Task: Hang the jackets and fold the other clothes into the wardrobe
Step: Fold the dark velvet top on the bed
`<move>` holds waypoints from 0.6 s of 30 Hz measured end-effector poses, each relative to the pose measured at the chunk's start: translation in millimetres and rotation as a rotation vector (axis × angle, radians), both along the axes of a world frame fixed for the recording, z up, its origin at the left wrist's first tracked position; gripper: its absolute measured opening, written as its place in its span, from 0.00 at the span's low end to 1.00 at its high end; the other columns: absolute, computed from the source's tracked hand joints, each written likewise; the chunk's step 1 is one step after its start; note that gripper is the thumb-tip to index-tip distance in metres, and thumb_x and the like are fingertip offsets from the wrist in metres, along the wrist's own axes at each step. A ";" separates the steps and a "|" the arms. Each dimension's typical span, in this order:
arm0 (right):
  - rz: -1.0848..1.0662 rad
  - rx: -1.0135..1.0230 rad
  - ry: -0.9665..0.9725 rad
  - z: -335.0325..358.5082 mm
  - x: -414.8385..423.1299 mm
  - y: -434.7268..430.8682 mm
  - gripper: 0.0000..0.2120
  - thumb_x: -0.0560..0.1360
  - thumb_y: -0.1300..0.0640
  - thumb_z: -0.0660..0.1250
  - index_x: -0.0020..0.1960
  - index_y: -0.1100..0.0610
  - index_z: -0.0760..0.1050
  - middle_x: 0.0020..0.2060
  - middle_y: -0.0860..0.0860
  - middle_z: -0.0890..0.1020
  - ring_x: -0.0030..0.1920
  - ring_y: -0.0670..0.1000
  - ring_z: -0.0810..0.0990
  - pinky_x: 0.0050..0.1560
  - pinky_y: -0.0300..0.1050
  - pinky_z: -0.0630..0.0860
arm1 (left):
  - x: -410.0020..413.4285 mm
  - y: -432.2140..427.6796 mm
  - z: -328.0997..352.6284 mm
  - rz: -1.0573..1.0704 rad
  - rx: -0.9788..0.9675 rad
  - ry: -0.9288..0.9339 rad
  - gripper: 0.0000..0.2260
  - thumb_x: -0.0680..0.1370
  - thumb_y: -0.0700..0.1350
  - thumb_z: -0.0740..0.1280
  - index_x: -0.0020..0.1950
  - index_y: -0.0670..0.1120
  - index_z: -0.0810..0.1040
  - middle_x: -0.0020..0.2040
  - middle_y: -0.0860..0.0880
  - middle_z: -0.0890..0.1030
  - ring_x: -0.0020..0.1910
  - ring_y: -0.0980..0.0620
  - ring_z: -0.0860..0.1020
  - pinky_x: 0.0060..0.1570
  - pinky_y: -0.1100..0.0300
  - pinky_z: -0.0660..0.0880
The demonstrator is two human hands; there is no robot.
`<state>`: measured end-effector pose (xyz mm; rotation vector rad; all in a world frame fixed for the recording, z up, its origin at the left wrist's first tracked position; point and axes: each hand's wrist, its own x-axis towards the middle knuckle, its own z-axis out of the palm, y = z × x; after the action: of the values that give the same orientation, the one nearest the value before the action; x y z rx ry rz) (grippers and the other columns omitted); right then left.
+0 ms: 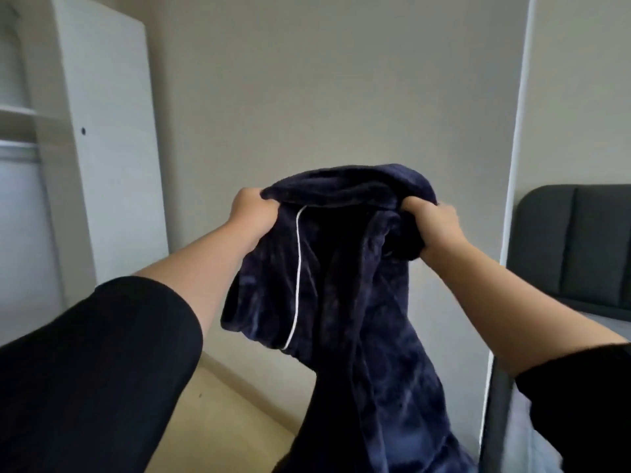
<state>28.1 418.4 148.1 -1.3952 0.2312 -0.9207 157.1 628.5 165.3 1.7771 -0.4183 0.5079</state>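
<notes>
A dark navy velvet garment (355, 295) with thin white piping hangs in the air in front of me, its lower part dropping out of view at the bottom. My left hand (252, 213) grips its top edge on the left. My right hand (433, 227) grips a bunch of the fabric at the top right. The white wardrobe (112, 148) stands at the left with its door swung open, and a shelf (17, 110) shows inside it.
A plain beige wall is straight ahead. A dark grey padded headboard (577, 247) and a bed edge lie at the right, behind a white vertical frame (515, 165). Light wooden floor (218, 414) shows below the garment.
</notes>
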 end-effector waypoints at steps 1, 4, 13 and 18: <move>-0.122 -0.129 0.075 -2.5 -0.9 -6.4 0.02 0.66 0.63 0.66 0.38 0.58 0.77 0.26 0.53 0.80 0.28 0.55 0.80 0.27 0.45 0.77 | -1.7 4.3 7.1 0.016 -0.011 -0.011 0.14 0.75 0.39 0.58 0.29 0.46 0.63 0.29 0.50 0.65 0.28 0.51 0.60 0.28 0.59 0.57; -0.243 -0.438 0.249 -11.3 -2.3 -16.8 0.06 0.64 0.62 0.62 0.38 0.58 0.77 0.21 0.57 0.79 0.18 0.56 0.75 0.21 0.48 0.74 | -8.5 12.1 24.1 0.025 0.048 -0.084 0.14 0.72 0.35 0.57 0.28 0.47 0.59 0.28 0.51 0.61 0.28 0.51 0.58 0.27 0.60 0.54; -0.125 -0.567 0.245 -6.6 2.9 -6.4 0.31 0.74 0.53 0.68 0.74 0.53 0.61 0.65 0.54 0.73 0.61 0.53 0.75 0.58 0.43 0.70 | -32.7 -0.1 44.2 -0.118 0.303 -0.130 0.16 0.71 0.37 0.60 0.27 0.48 0.58 0.27 0.52 0.61 0.28 0.51 0.59 0.26 0.62 0.55; 0.099 -0.854 0.392 -21.1 11.4 33.8 0.36 0.68 0.54 0.76 0.71 0.54 0.64 0.59 0.48 0.76 0.59 0.49 0.76 0.57 0.41 0.70 | -52.9 -18.5 47.3 -0.245 0.258 -0.126 0.14 0.69 0.33 0.57 0.28 0.49 0.60 0.28 0.51 0.62 0.29 0.51 0.60 0.27 0.62 0.55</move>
<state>39.4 452.3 127.0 -2.3581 0.0510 -0.6693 104.2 610.0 212.6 1.9121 -0.8092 0.4069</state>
